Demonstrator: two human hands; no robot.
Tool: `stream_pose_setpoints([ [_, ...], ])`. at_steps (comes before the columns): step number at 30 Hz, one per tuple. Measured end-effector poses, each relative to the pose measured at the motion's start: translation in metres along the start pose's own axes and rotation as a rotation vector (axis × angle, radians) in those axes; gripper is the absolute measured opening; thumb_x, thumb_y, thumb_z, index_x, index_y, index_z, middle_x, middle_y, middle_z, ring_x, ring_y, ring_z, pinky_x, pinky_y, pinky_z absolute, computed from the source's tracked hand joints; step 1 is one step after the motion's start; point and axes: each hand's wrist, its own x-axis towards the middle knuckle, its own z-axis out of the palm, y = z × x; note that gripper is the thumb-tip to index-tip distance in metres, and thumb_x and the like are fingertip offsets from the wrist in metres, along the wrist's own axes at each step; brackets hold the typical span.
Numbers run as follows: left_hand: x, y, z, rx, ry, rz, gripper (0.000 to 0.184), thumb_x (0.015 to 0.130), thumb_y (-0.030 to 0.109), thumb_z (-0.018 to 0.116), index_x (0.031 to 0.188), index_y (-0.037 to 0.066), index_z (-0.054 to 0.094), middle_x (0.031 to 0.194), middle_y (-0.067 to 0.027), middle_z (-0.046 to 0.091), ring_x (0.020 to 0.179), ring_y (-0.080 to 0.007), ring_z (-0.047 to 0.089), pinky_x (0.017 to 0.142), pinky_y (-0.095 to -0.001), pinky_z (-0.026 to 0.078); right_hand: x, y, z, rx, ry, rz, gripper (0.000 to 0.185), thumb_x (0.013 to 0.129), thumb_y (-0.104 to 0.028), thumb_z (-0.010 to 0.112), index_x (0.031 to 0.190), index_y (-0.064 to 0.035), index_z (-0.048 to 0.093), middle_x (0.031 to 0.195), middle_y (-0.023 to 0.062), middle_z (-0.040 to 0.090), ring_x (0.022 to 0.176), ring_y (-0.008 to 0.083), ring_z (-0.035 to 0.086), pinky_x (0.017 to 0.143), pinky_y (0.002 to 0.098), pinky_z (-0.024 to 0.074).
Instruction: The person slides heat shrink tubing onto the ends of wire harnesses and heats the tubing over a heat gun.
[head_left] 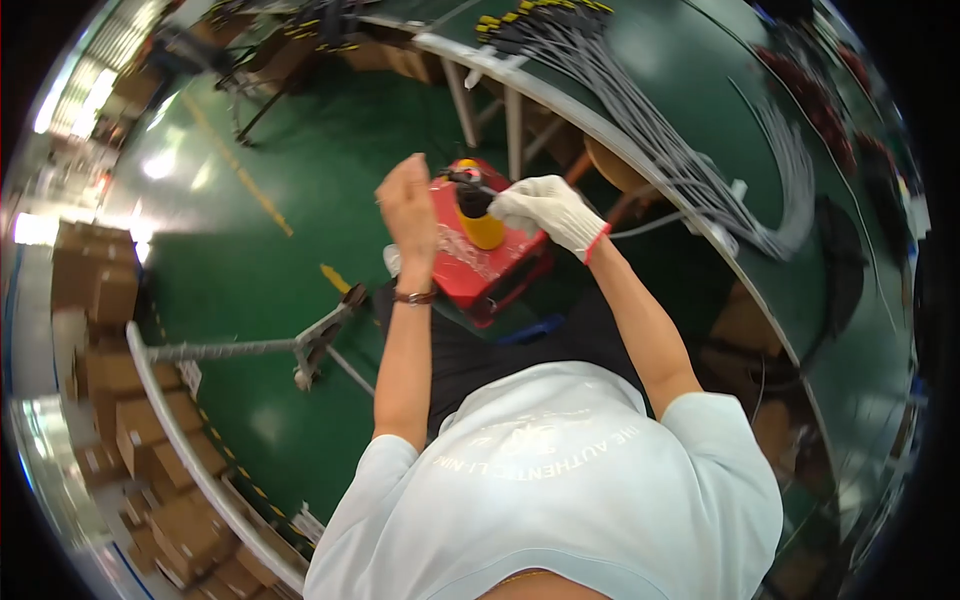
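Note:
A white knitted glove with a red cuff covers my right hand (556, 212), and its fingers are closed on a grey cable (640, 232). The cable's dark end pokes out on the left of the glove, close to a yellow and black cylindrical device (484, 228). That device stands upright on a red box (465, 270) in front of my knees. My bare left hand (408, 205) is raised left of the device, apart from it; its fingers are smeared by motion.
A green-topped workbench (660, 60) curves along the right, carrying a bundle of grey cables (640, 120) with yellow ends. On the left are a metal stand with a castor (310, 345) and a long rail (190, 450). Cardboard boxes (190, 525) are stacked beyond the rail.

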Motion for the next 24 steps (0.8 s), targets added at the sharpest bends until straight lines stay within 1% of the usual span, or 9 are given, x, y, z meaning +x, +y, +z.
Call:
stream_pose_setpoints([
  [2, -0.006, 0.022, -0.015, -0.008, -0.014, -0.086, 0.031, 0.105, 0.022, 0.052, 0.116, 0.001, 0.072, 0.116, -0.0147, 0.071, 0.111, -0.0273, 0.061, 0.099, -0.0374, 0.045, -0.028, -0.005, -0.002, -0.060, -0.074, 0.039, 0.031, 0.086, -0.035, 0.070, 0.090, -0.0053, 0.077, 0.075, 0.0034, 0.068, 0.068, 0.0132, 0.062, 0.064, 0.0271, 0.0488],
  [5, -0.021, 0.030, -0.024, -0.038, 0.020, -0.073, 0.031, 0.105, 0.021, 0.052, 0.116, -0.001, 0.071, 0.116, -0.0156, 0.070, 0.111, -0.0269, 0.061, 0.098, -0.0376, 0.045, -0.059, -0.003, -0.007, -0.775, 0.063, -0.163, 0.032, 0.090, -0.040, 0.063, 0.098, -0.0128, 0.077, 0.087, 0.0058, 0.072, 0.081, 0.0243, 0.070, 0.076, 0.0361, 0.0528],
  [8, -0.045, 0.038, -0.027, -0.026, -0.033, -0.084, 0.031, 0.105, 0.020, 0.052, 0.118, -0.002, 0.069, 0.116, -0.0151, 0.069, 0.111, -0.0262, 0.061, 0.097, -0.0367, 0.045, -0.081, -0.006, -0.039, -0.571, 0.490, -0.630, 0.019, 0.087, -0.026, 0.071, 0.100, -0.0134, 0.077, 0.095, 0.0091, 0.073, 0.091, 0.0276, 0.069, 0.080, 0.0382, 0.0540],
  [10, -0.063, 0.039, -0.025, -0.083, -0.100, -0.153, 0.030, 0.105, 0.020, 0.052, 0.118, -0.002, 0.069, 0.115, -0.0147, 0.069, 0.110, -0.0264, 0.061, 0.097, -0.0366, 0.046, -0.084, -0.021, -0.070, -0.526, 0.814, -0.732, 0.018, 0.085, -0.018, 0.075, 0.101, -0.0118, 0.077, 0.095, 0.0099, 0.073, 0.092, 0.0284, 0.069, 0.082, 0.0396, 0.0536],
  [12, -0.078, 0.039, -0.020, -0.130, -0.157, -0.200, 0.029, 0.105, 0.020, 0.053, 0.117, -0.001, 0.069, 0.114, -0.0143, 0.068, 0.109, -0.0265, 0.061, 0.096, -0.0367, 0.046, -0.086, -0.040, -0.100, -0.906, 1.161, -0.636, 0.026, 0.086, -0.027, 0.074, 0.107, -0.0122, 0.074, 0.100, 0.0088, 0.071, 0.094, 0.0289, 0.067, 0.082, 0.0410, 0.0536],
  [14, -0.089, 0.039, -0.016, -0.174, -0.199, -0.225, 0.028, 0.104, 0.020, 0.054, 0.116, -0.001, 0.069, 0.112, -0.0137, 0.068, 0.107, -0.0264, 0.062, 0.095, -0.0367, 0.047, -0.085, -0.051, -0.119, -1.221, 1.232, -0.307, 0.036, 0.086, -0.038, 0.073, 0.113, -0.0141, 0.072, 0.103, 0.0073, 0.070, 0.098, 0.0292, 0.066, 0.083, 0.0430, 0.0535],
  [15, -0.092, 0.037, -0.014, -0.141, -0.193, -0.177, 0.026, 0.103, 0.018, 0.056, 0.115, 0.000, 0.069, 0.111, -0.0146, 0.068, 0.105, -0.0270, 0.063, 0.094, -0.0370, 0.047, -0.080, -0.055, -0.123, -1.350, 1.158, -0.134, 0.048, 0.085, -0.049, 0.069, 0.116, -0.0122, 0.069, 0.106, 0.0065, 0.069, 0.100, 0.0279, 0.066, 0.082, 0.0431, 0.0537],
  [18, -0.096, 0.032, -0.018, -0.124, -0.286, -0.185, 0.024, 0.102, 0.017, 0.057, 0.113, -0.001, 0.069, 0.110, -0.0160, 0.068, 0.105, -0.0279, 0.063, 0.094, -0.0371, 0.047, -0.053, -0.054, -0.122, -1.594, 0.923, 0.086, 0.050, 0.085, -0.052, 0.067, 0.110, -0.0088, 0.071, 0.103, 0.0070, 0.069, 0.100, 0.0261, 0.066, 0.081, 0.0411, 0.0536],
  [24, -0.100, 0.028, -0.022, -0.125, -0.320, -0.201, 0.021, 0.099, 0.014, 0.061, 0.111, -0.001, 0.071, 0.102, -0.0142, 0.070, 0.093, -0.0252, 0.066, 0.086, -0.0351, 0.051, -0.028, -0.062, -0.128, -1.598, 0.897, 0.010, 0.024, 0.084, -0.029, 0.063, 0.086, -0.0075, 0.074, 0.095, 0.0099, 0.070, 0.093, 0.0288, 0.068, 0.080, 0.0409, 0.0556],
])
